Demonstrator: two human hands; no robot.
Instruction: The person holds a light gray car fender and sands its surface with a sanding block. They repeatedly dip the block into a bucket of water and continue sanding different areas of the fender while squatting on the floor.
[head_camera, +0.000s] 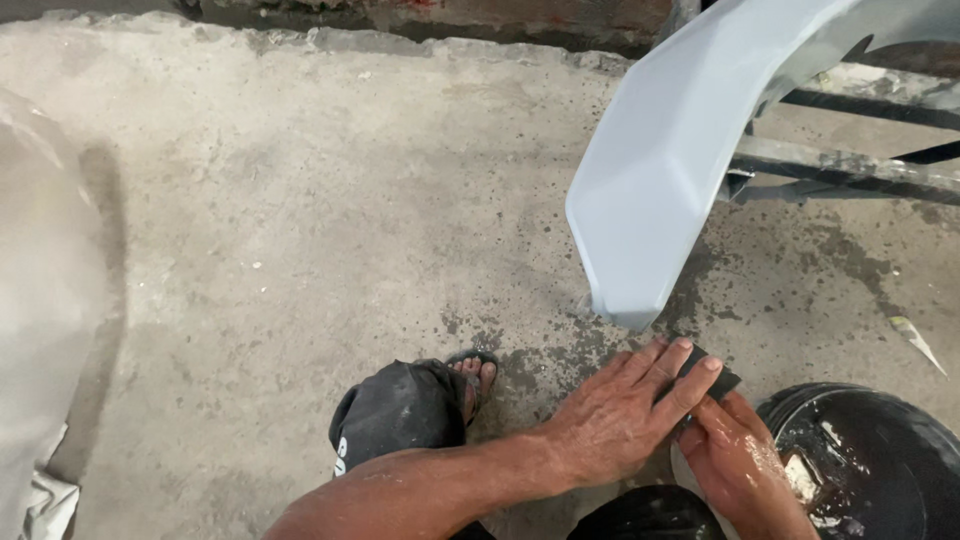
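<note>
- Hands are working low in view, at 5 o'clock; both look wet.
- Right hand (738, 462) is pinching the near edge of a dark sanding sheet (712, 378) between thumb and fingers.
- Left hand (622, 408) is lying over it, fingers extended and pressing flat on the same sheet.
- Black bucket (862, 400) is sitting at 4 o'clock, just beside the right hand, holding dark water.
- Sandalled foot (474, 376) is resting at 6 o'clock on wet concrete floor (300, 230).
- Grey primed body panel (672, 150) is hanging on a metal stand (850, 168) at 1 o'clock, its lower tip just beyond the sheet.
</note>
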